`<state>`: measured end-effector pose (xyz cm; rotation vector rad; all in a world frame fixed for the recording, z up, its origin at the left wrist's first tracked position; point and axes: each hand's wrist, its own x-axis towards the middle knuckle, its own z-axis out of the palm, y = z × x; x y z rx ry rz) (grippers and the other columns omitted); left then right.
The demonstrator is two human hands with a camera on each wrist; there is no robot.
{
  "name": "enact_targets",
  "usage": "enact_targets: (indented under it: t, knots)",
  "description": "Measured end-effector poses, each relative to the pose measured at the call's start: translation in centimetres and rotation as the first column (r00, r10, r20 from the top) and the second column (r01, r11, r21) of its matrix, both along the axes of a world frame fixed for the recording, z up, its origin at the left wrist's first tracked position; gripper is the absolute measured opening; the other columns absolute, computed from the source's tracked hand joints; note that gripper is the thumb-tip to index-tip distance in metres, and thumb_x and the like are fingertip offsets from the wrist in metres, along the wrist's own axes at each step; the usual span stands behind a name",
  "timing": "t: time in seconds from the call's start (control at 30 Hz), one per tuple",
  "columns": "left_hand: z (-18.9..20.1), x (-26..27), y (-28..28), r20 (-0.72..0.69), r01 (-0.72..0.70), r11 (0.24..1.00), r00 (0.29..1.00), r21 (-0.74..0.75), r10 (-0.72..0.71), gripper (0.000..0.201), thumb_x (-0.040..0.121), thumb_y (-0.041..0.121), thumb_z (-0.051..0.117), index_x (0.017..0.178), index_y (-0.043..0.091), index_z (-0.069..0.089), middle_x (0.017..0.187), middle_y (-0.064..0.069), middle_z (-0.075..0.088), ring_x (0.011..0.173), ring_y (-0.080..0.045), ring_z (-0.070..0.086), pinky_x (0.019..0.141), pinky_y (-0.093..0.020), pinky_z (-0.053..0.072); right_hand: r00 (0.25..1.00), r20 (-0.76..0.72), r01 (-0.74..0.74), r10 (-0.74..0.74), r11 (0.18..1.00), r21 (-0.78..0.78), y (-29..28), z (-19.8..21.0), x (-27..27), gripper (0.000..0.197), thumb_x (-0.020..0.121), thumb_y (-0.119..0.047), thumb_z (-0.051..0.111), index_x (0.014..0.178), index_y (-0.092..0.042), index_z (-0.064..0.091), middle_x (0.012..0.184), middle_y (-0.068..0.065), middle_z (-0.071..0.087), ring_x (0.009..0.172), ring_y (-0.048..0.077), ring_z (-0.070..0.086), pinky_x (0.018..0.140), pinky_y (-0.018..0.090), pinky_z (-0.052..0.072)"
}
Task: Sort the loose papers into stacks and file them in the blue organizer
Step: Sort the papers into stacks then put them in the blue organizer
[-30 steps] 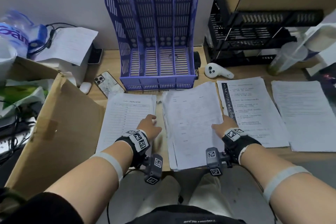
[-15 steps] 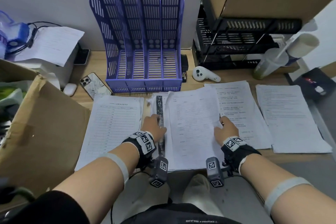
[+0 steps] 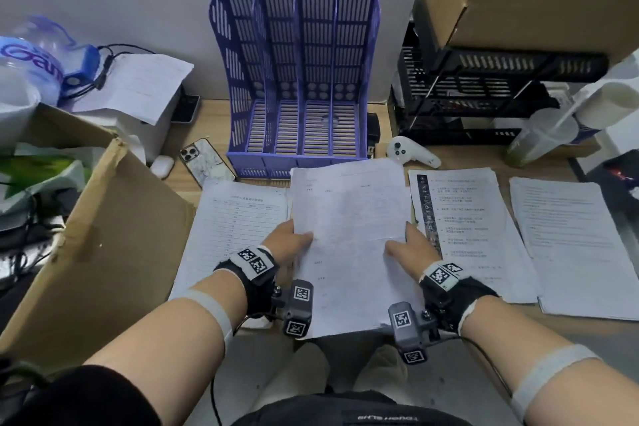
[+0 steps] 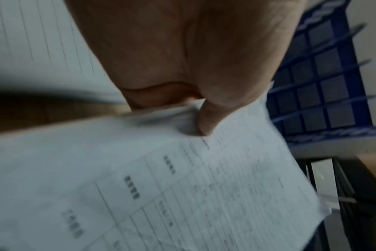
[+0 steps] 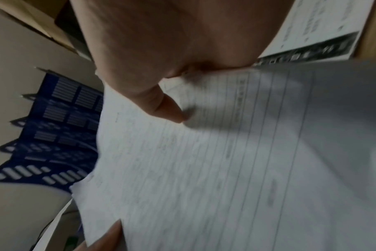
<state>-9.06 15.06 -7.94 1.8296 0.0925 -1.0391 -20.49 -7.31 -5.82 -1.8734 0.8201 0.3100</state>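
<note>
Head view. Left hand (image 3: 288, 245) and right hand (image 3: 411, 251) each pinch a side edge of the middle paper stack (image 3: 349, 239), thumbs on top. The stack sits at frame centre, its far edge raised toward the blue organizer (image 3: 297, 79), which stands upright at upper centre against the wall, all four slots bare. Three more stacks lie flat on the tabletop (image 3: 214, 114): a lined form stack (image 3: 235, 218) to the left, a dark-margined stack (image 3: 463, 218) to the right, a plain stack (image 3: 567, 239) at far right.

Left wrist view. Blurred. Thumb (image 4: 206, 122) presses the top sheet; the grip is clenched on the stack's edge, fingers beneath hidden.

Right wrist view. Also blurred. Thumb (image 5: 167, 108) bears down on the sheet, grasping the opposite edge; the organizer shows at lower left of frame.

Judgement: step in hand is lifting this stack to file it. Keep both pinches even so no sheets fan out, square the bottom edge, tip the stack upright, then lower it into one slot clear of the dividers.

Surroundings: wooden tabletop, crowded. Phone (image 3: 204, 159) and white controller (image 3: 411, 150) flank the organizer's base; cardboard box (image 3: 103, 245) at left, black rack (image 3: 484, 93) at upper right. Grey wall behind.
</note>
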Motion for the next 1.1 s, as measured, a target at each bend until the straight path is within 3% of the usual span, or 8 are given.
enact_targets:
  t: [0.2,0.33,0.47,0.63,0.73,0.87,1.03,1.1]
  knots:
    - [2.6,3.4,7.2,0.286,-0.166,0.937,0.955,0.308,0.075,0.041,0.095,0.011,0.050,0.136,0.007,0.046,0.130,-0.016,0.058,0.120,-0.036,0.055,0.094,-0.032,0.042,0.974,-0.036,-0.218,0.226,0.965,0.148,7.4,-0.5,4.2,0.041,0.087,-0.001,0.051,0.125,-0.012,0.042,0.110,0.017,0.065,0.099,0.032,0.064,0.086,0.045,0.055]
    - [2.8,4.5,10.6,0.415,-0.369,0.875,0.882,0.314,0.223,0.058,0.091,0.008,0.057,0.144,0.008,0.034,0.135,-0.015,0.053,0.123,-0.035,0.054,0.100,-0.036,0.044,0.942,-0.019,-0.330,0.336,0.933,0.143,12.6,-1.4,6.4,0.056,0.087,-0.002,0.050,0.140,-0.017,0.041,0.115,0.016,0.066,0.099,0.029,0.065,0.080,0.038,0.055]
    - [2.9,4.3,10.2,0.456,-0.290,0.907,0.881,0.306,0.127,0.073,0.090,0.012,0.061,0.153,0.015,0.026,0.149,-0.009,0.043,0.133,-0.029,0.047,0.110,-0.038,0.041,0.904,-0.106,-0.414,0.415,0.910,0.033,12.9,-2.1,6.5,0.058,0.091,-0.012,0.052,0.146,-0.016,0.035,0.133,0.009,0.053,0.100,0.024,0.060,0.075,0.030,0.051]
    - [1.2,2.5,4.5,0.336,-0.055,0.981,0.942,0.183,-0.010,0.032,0.093,0.009,0.058,0.124,0.009,0.065,0.113,-0.011,0.069,0.098,-0.022,0.067,0.086,-0.031,0.052,0.958,-0.245,-0.229,0.151,0.917,-0.328,6.0,-2.3,3.1,0.043,0.083,-0.017,0.056,0.126,-0.020,0.052,0.131,0.013,0.046,0.112,0.030,0.055,0.091,0.039,0.051]
    - [0.4,0.9,0.9,0.230,0.126,0.977,0.959,0.174,-0.165,0.034,0.093,0.012,0.058,0.127,0.008,0.062,0.113,-0.011,0.069,0.092,-0.023,0.067,0.090,-0.037,0.055,0.934,-0.350,-0.111,-0.069,0.875,-0.471,1.6,-2.2,-0.4,0.053,0.078,-0.025,0.061,0.128,-0.017,0.048,0.132,0.014,0.045,0.118,0.034,0.049,0.095,0.042,0.049]
    - [-0.3,-0.1,-2.0,0.164,0.333,0.899,0.907,0.286,-0.388,0.050,0.091,0.017,0.062,0.139,0.005,0.052,0.131,-0.014,0.062,0.108,-0.029,0.064,0.091,-0.031,0.051,0.900,-0.428,-0.081,-0.083,0.932,-0.353,-0.6,-2.2,-3.8,0.055,0.083,-0.024,0.066,0.131,-0.004,0.047,0.128,0.019,0.055,0.107,0.034,0.059,0.086,0.037,0.052]
    - [-0.1,-0.3,-3.2,0.156,0.368,0.867,0.886,0.337,-0.437,0.008,0.089,0.014,0.059,0.090,0.021,0.062,0.103,-0.014,0.065,0.094,-0.027,0.065,0.093,-0.038,0.054,0.926,-0.369,-0.046,-0.080,0.946,-0.319,-1.0,-2.9,-5.7,0.052,0.088,-0.036,0.065,0.133,-0.014,0.049,0.130,0.008,0.058,0.109,0.027,0.059,0.082,0.028,0.044]
    - [0.0,-0.4,-3.4,0.138,0.366,0.874,0.895,0.319,-0.425,0.009,0.088,0.014,0.058,0.092,0.020,0.063,0.102,-0.012,0.066,0.088,-0.025,0.066,0.088,-0.040,0.056,0.932,-0.352,-0.024,-0.089,0.952,-0.305,-1.1,-2.8,-5.8,0.050,0.089,-0.037,0.063,0.133,-0.017,0.052,0.132,0.005,0.059,0.112,0.026,0.059,0.084,0.028,0.046]
